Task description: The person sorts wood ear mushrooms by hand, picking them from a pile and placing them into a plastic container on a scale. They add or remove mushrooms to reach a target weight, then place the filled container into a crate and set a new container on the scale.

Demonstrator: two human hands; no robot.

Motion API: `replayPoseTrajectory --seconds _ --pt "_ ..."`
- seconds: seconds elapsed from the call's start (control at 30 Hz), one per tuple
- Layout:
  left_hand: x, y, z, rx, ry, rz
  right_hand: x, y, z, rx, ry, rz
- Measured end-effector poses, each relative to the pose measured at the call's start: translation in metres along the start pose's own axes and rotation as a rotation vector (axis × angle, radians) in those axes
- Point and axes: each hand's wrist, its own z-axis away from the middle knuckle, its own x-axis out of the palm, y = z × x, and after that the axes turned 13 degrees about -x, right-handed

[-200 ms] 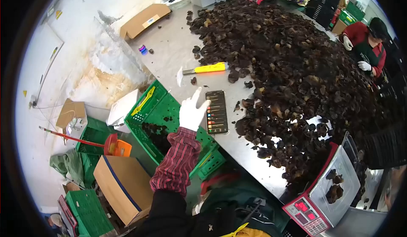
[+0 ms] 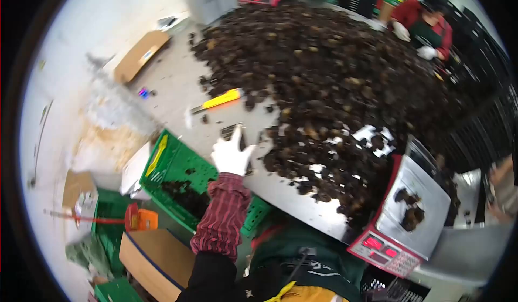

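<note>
My left hand [image 2: 232,153], in a white glove and plaid sleeve, lies over a phone [image 2: 226,133] on the metal table. Its index finger is stretched out and its thumb spread to the right; most of the phone is hidden beneath it. Beyond it lies a yellow utility knife [image 2: 222,100]. To the right spreads a big heap of dark, curled pieces [image 2: 329,80] resembling wood ear mushrooms. My right hand does not show.
A red-framed scale [image 2: 413,194] bearing a few dark pieces stands at the right. Below the table's left edge is a green crate [image 2: 175,159] with dark bits inside; a cardboard box [image 2: 156,261] is nearer. Across the heap works a person [image 2: 426,26] in white gloves.
The view has swung, so most things sit further left. My left hand has moved from beside the phone to over it, covering most of its screen.
</note>
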Motion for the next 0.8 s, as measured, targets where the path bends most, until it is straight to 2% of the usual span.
replayPoseTrajectory --seconds 0.03,0.07,0.1,0.13,0.23,0.3,0.33,0.37,0.57,0.6,0.63,0.67,0.7,0.73,0.77,0.8 --pt "0.002 0.004 0.000 -0.030 -0.022 0.014 0.001 -0.017 0.009 -0.081 0.053 0.275" --pt "0.011 0.005 -0.001 -0.046 0.030 0.019 -0.011 -0.034 0.020 -0.314 -0.005 -0.232" --pt "0.025 0.002 -0.006 -0.034 0.125 0.032 -0.037 -0.099 0.024 -0.524 -0.069 -0.756" --pt "0.026 0.005 -0.008 -0.068 0.125 0.051 -0.050 -0.126 0.042 -0.512 -0.083 -0.721" --pt "0.027 0.008 -0.017 -0.078 0.066 0.085 -0.060 -0.196 0.098 -0.571 -0.477 -0.610" --pt "0.031 0.003 -0.026 -0.025 0.034 0.109 -0.058 -0.247 0.124 -0.594 -0.528 -0.545" --pt "0.037 -0.003 -0.031 0.004 0.031 0.144 -0.046 -0.272 0.140 -0.504 -0.360 -0.692" --pt "0.043 -0.008 -0.036 0.032 0.050 0.141 -0.040 -0.280 0.158 -0.418 -0.489 -0.703" --pt "0.014 0.008 -0.030 0.094 -0.064 0.142 -0.019 -0.324 0.190 0.060 -0.578 -0.884" --pt "0.002 0.024 -0.016 0.225 0.056 0.101 -0.014 -0.326 0.194 0.097 -0.577 -0.879" --pt "-0.005 0.042 -0.003 0.358 0.175 0.065 -0.016 -0.329 0.189 0.198 -0.683 -0.892" --pt "-0.007 0.060 0.008 0.570 0.146 0.278 -0.017 -0.332 0.185 0.354 -0.797 -0.939" --pt "-0.021 0.088 0.032 0.691 0.024 0.346 -0.018 -0.336 0.182 0.510 -0.910 -0.987" --pt "-0.024 0.114 0.049 0.810 -0.138 0.396 -0.017 -0.339 0.179 0.520 -0.944 -1.002" --pt "-0.026 0.136 0.065 0.894 -0.372 0.438 -0.011 -0.338 0.189 0.434 -0.958 -0.956" --pt "-0.023 0.152 0.078 0.965 -0.425 0.355 -0.011 -0.338 0.188 0.358 -0.922 -0.944"
